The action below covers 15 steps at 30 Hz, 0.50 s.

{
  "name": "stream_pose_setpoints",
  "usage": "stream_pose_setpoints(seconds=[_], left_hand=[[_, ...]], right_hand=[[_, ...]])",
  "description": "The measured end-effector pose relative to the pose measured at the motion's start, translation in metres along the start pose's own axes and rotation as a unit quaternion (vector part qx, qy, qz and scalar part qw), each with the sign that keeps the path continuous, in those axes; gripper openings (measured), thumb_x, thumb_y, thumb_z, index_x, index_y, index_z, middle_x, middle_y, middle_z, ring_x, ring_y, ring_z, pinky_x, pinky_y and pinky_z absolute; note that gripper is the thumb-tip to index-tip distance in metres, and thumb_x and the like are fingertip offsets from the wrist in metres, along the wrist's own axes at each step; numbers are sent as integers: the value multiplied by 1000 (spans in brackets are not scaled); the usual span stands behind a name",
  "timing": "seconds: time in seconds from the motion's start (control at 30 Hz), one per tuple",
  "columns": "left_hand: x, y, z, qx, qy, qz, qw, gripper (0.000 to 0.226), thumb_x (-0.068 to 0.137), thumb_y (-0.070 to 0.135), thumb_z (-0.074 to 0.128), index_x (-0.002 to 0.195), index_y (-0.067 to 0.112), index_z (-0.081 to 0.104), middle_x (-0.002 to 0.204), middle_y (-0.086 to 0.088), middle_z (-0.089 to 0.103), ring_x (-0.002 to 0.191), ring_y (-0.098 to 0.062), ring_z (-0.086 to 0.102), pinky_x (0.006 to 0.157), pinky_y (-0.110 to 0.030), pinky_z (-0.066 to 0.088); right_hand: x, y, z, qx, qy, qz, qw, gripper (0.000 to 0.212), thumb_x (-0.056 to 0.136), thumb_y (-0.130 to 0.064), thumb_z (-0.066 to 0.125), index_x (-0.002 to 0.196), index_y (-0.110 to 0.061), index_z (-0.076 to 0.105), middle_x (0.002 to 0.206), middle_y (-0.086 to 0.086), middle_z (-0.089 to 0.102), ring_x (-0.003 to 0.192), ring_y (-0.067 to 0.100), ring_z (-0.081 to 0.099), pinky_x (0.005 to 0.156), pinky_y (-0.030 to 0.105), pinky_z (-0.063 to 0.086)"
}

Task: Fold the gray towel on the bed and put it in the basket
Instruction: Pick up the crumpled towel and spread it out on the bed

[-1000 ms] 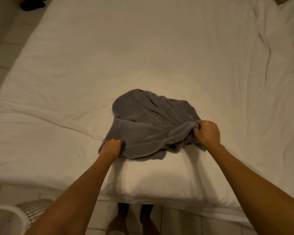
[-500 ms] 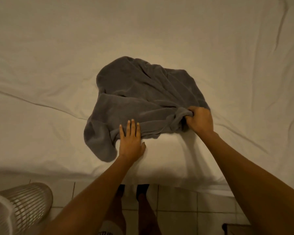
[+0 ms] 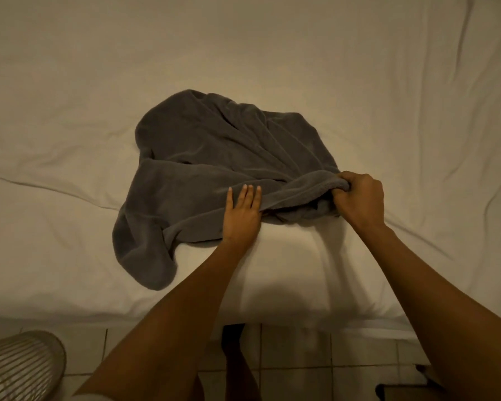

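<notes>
The gray towel (image 3: 214,172) lies crumpled on the white bed (image 3: 70,111), near its front edge, one corner trailing toward the lower left. My left hand (image 3: 242,218) lies flat with straight fingers on the towel's near edge. My right hand (image 3: 359,198) grips a bunched part of the towel at its right side, fingers curled round the fabric. The white slatted basket (image 3: 18,366) stands on the floor at the lower left, only partly in view.
The bed's front edge runs across the lower part of the view, with a tiled floor (image 3: 301,363) below it. My feet (image 3: 237,366) stand close against the bed. A dark object (image 3: 402,392) lies on the floor at the lower right.
My left hand let go of the towel's left corner, which dropped onto the sheet, and moved right to lie flat on the near edge. The right hand kept its grip.
</notes>
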<state>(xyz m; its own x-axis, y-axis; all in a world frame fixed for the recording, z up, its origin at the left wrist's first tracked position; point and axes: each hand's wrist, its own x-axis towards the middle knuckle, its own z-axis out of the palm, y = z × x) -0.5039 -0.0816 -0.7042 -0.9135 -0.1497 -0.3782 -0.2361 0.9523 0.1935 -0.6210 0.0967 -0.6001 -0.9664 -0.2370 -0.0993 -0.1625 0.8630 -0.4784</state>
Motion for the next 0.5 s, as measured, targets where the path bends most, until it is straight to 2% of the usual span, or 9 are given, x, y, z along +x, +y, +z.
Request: stream_pose_setpoints(seconds=[0.1, 0.2, 0.3, 0.37, 0.43, 0.5], left_hand=[[-3, -15, -24, -24, 25, -24, 999, 55, 99, 14, 30, 152, 9, 12, 155, -11, 31, 147, -21, 21, 120, -49, -5], [-9, -43, -54, -22, 56, -45, 997, 53, 99, 14, 32, 150, 10, 21, 142, -12, 50, 139, -20, 38, 121, -47, -1], [-14, -77, -88, -7, 93, -57, 994, 53, 97, 11, 35, 149, 11, 25, 131, -9, 59, 121, -22, 56, 122, -45, 3], [-15, -99, -113, 8, 106, -85, 991, 54, 96, 7, 36, 149, 9, 25, 126, -10, 62, 112, -24, 61, 122, -46, 4], [-16, -117, -139, 23, 118, -101, 988, 56, 95, 5, 38, 149, 7, 24, 129, -13, 60, 113, -27, 60, 122, -48, 4], [-19, -134, -166, 24, 132, -120, 984, 54, 95, 5, 40, 148, 6, 27, 127, -14, 60, 113, -28, 60, 121, -49, 2]], right_hand=[[-3, -2, -4, -12, -11, -10, 1000, 20, 84, -11, 55, 94, -12, 72, 76, 15, 70, 61, 23, 56, 60, 27, 42], [-6, -14, -11, -31, -20, -32, 999, 16, 85, -13, 57, 98, -11, 65, 81, 16, 68, 68, 30, 59, 65, 37, 52], [-6, -34, -22, -66, -19, -72, 995, 16, 79, -12, 61, 95, -14, 59, 79, 12, 68, 67, 30, 58, 67, 41, 52], [-5, -47, -32, -68, -28, -79, 994, 18, 76, -13, 64, 90, -17, 54, 72, 7, 65, 63, 27, 57, 68, 39, 51], [-6, -62, -39, -75, -59, -91, 991, 16, 72, -15, 65, 80, -19, 52, 64, 1, 60, 59, 24, 54, 69, 38, 49], [-6, -78, -42, -89, -127, -107, 982, 13, 75, -25, 67, 71, -21, 55, 61, -2, 58, 60, 21, 52, 74, 38, 47]])
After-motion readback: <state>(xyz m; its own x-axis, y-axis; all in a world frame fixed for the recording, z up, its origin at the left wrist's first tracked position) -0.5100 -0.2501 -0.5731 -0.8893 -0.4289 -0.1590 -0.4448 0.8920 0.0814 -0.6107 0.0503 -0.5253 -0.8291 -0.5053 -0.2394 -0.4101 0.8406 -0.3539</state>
